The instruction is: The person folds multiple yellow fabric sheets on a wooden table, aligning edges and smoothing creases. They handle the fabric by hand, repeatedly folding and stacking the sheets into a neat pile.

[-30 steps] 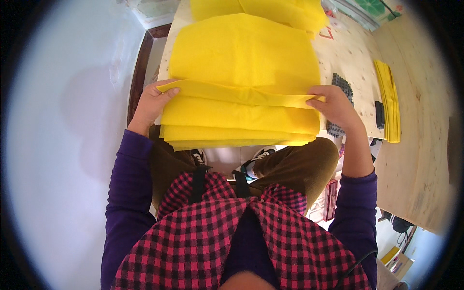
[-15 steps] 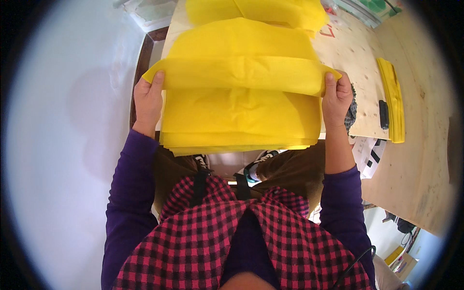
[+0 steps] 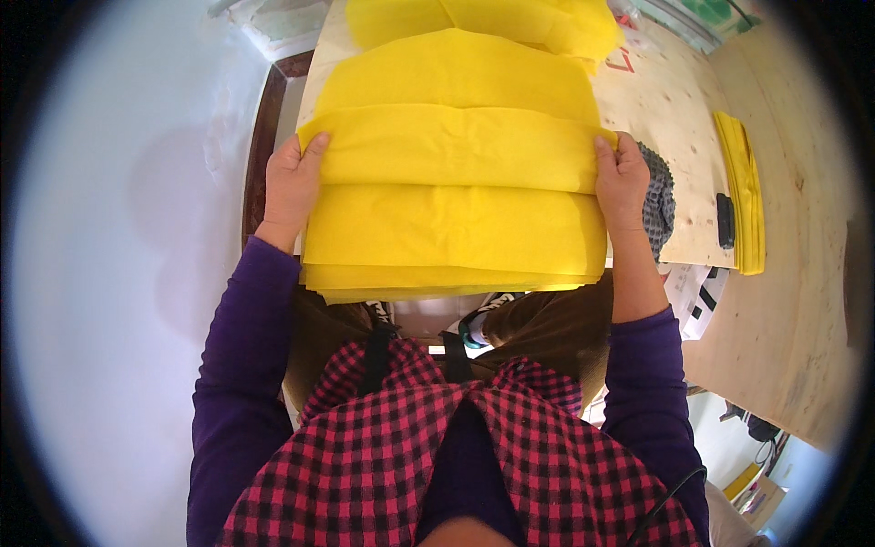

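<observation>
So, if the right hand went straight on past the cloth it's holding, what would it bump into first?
Probably the farther yellow cloth, beyond a strip of wooden tabletop. The right hand points away from the body, gripping the folded cloth. Its height is hard to judge, so it might pass above.

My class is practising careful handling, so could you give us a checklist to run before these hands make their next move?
1. Left hand gripping the yellow fabric band's left end: ok.
2. Right hand gripping its right end: ok.
3. Front edges of the yellow stack aligned: not ok, layers show unevenly.
4. Small black object clear of the stack: ok.
5. Grey bumpy item clear of the right hand: cannot tell, they overlap in view.
</observation>
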The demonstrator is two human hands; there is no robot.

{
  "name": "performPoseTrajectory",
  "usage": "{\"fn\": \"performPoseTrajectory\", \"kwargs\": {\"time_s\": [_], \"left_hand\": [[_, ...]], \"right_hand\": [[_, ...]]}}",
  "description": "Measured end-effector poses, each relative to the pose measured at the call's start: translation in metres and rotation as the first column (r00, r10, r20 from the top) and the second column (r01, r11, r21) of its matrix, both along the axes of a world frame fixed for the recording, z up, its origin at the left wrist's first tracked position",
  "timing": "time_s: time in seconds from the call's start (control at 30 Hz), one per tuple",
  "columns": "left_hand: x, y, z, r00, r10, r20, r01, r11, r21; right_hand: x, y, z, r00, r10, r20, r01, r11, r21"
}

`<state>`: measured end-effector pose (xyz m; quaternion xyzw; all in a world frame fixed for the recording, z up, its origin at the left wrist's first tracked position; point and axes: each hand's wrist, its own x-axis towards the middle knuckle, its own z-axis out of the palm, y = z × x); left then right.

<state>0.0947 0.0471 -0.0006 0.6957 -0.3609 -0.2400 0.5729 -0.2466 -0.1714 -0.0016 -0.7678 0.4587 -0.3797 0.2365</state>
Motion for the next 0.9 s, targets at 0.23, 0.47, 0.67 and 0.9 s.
{"fn": "performPoseTrajectory", "kwargs": {"time_s": [0.23,0.47,0.67,0.9], "left_hand": [[-0.004,0.01,-0.001,0.953,-0.001,0.303,-0.074,0.969,0.236],[-0.005,0.007,-0.004,0.888,0.003,0.459,-0.123,0.965,0.233],[0.004,0.003,-0.013,0.914,-0.041,0.403,-0.067,0.966,0.25],[0.004,0.005,-0.017,0.888,-0.014,0.459,-0.079,0.98,0.182]], "right_hand": [[0.003,0.008,0.008,0.979,-0.004,-0.205,0.016,0.998,0.057],[0.015,0.025,0.064,0.93,-0.024,-0.367,-0.092,0.951,-0.295],[0.124,0.132,0.07,0.718,0.573,-0.395,-0.653,0.751,-0.098],[0.153,0.149,0.038,0.596,0.47,-0.651,-0.548,0.831,0.098]]}}
